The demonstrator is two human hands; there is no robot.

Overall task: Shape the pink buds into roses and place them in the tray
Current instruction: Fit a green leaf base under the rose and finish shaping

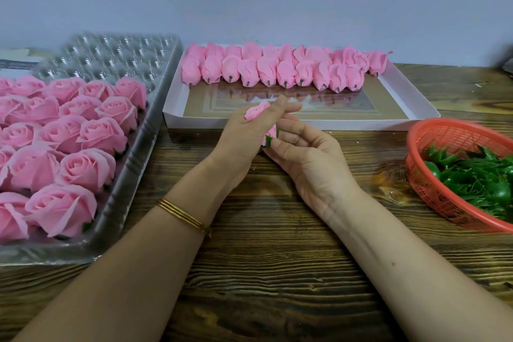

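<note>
Risks, left to right. The clear plastic dimpled tray (119,203) on the left is packed at its near end with finished pink roses (91,169). Bare cups (111,58) show only at the far end, so a placing reach likely passes over done blooms and a wrist could brush or flatten them.

The left hand (244,130) grips the soft pink petal bud (256,110), fingers curled round it. The top pokes out past the knuckles and the rest is mostly hidden. The petals look thin, so too hard a squeeze would probably crease or tear them.

The right hand (302,153) pinches the small green calyx piece (268,141) at the bud's base, its other fingers loosely curled. That is a fingertip hold only, so a slip could drop the piece or seat it crooked, and the rose would then sit tilted in its cup.

The bud is held above the dark wood-grain table (263,258), centre, not yet in the tray.

Around:
- Thin gold bangles (183,215) sit on the left wrist, a possible snag on petals.
- A shallow white cardboard box (277,123) lies just beyond the hands, with unshaped pink buds (277,69) in two rows along its far side, stems toward the viewer.
- A red plastic mesh basket (416,153) at far right holds loose green calyx pieces (477,180) and is partly cut off by the frame.

In the way of the bare cups: only the finished roses.
</note>
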